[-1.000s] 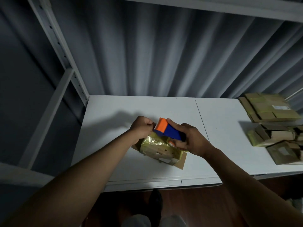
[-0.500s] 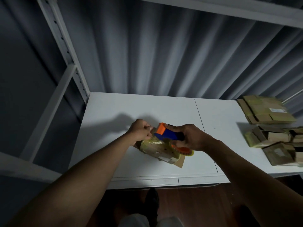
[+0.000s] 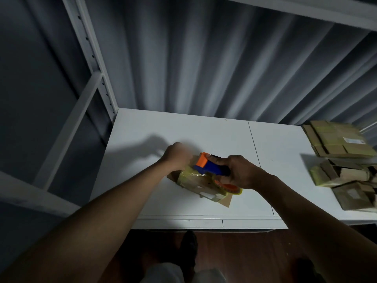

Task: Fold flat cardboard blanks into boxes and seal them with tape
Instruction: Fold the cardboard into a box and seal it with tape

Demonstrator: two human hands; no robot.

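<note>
A small brown cardboard box [image 3: 201, 185], partly wrapped in yellowish clear tape, lies on the white table [image 3: 204, 135] near its front edge. My right hand [image 3: 241, 171] grips the blue handle of a blue and orange tape dispenser [image 3: 208, 166] held over the box, with its tape roll [image 3: 229, 187] low at the right. My left hand [image 3: 177, 155] is curled at the box's far left end, beside the dispenser's orange head. What its fingers pinch is hidden.
Stacks of taped cardboard boxes and flat blanks [image 3: 342, 160] crowd the table's right end. A white shelf upright [image 3: 91, 64] rises at the back left corner. A corrugated wall stands behind. My feet and a dark wood floor show below the table edge.
The dispenser's handle has swung round toward the right, and its tape roll now shows below my right hand. My left hand stays at the box's left end.
</note>
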